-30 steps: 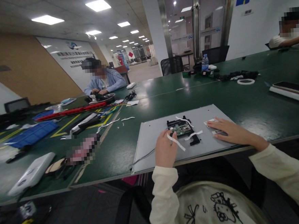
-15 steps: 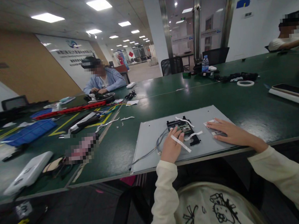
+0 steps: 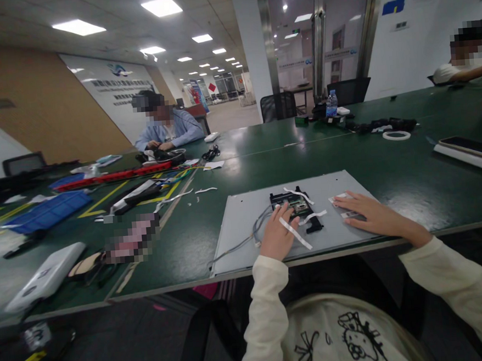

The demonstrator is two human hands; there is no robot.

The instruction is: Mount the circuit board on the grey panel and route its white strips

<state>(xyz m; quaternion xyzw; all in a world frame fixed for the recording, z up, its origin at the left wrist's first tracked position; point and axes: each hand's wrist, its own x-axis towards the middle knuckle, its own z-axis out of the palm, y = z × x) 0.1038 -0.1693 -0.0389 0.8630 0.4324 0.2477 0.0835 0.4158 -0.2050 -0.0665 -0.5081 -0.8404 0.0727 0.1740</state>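
Note:
A grey flat panel (image 3: 244,224) lies on the green table in front of me. In its middle sits a black bracket with a small green circuit board (image 3: 293,204) and white tape strips. My left hand (image 3: 276,234) lies on the panel just left of the board, fingers stretched out toward it, with a white tape strip (image 3: 296,233) across the fingertips. A grey cable (image 3: 245,240) runs off to the left of that hand. My right hand (image 3: 371,215) rests flat on the panel's right part, fingers spread over small white labels (image 3: 338,198).
A person in a light blue top sits at the far left of the table (image 3: 167,128); another sits at the far right (image 3: 467,60). A blue tray (image 3: 47,211), a red bar (image 3: 112,177), a white device (image 3: 41,278), a tape roll (image 3: 396,135) and a water bottle (image 3: 331,102) lie about.
My left hand has gone from a raised, closed pinch on the tape strip to lying flat on the panel, and the grey cable now shows beside it. The right hand has stayed put.

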